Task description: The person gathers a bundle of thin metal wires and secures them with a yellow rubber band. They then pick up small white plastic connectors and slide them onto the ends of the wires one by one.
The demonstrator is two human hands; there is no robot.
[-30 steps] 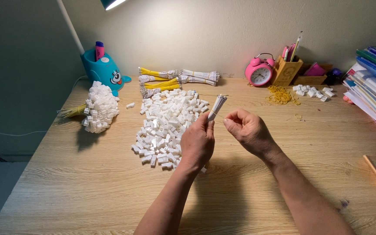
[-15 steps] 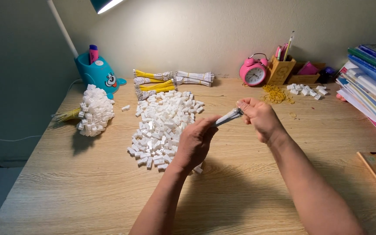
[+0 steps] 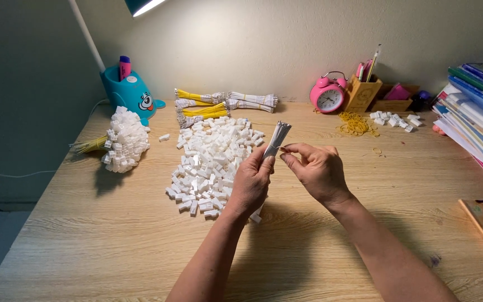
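Head view looks down on a wooden desk (image 3: 113, 235) where the left hand (image 3: 251, 184) grips a thin bundle of white wires (image 3: 278, 138), fingers wrapped tight around its lower part so the metal tips stick up and tilt to the right. The right hand (image 3: 317, 170) sits just beside it, thumb and forefinger pinched narrow on what looks like a single strand at the bundle's upper end; the other fingers curl loosely. Both hands hover above the middle of the desk, over the right edge of a big heap of small white plastic connectors (image 3: 211, 162), which lies directly behind and left of the left hand. Farther left rests a finished cluster of connectors on yellow wires (image 3: 121, 140), near a teal pen holder (image 3: 127, 92) under the lamp arm (image 3: 88, 36). At the far edge lie more yellow and white wire bundles (image 3: 225, 103). To the far right stand a pink alarm clock (image 3: 328, 95), a wooden pencil box (image 3: 364, 89), loose yellow rubber bands (image 3: 356, 123), a smaller scatter of connectors (image 3: 395, 118) and a stack of books (image 3: 476, 106).
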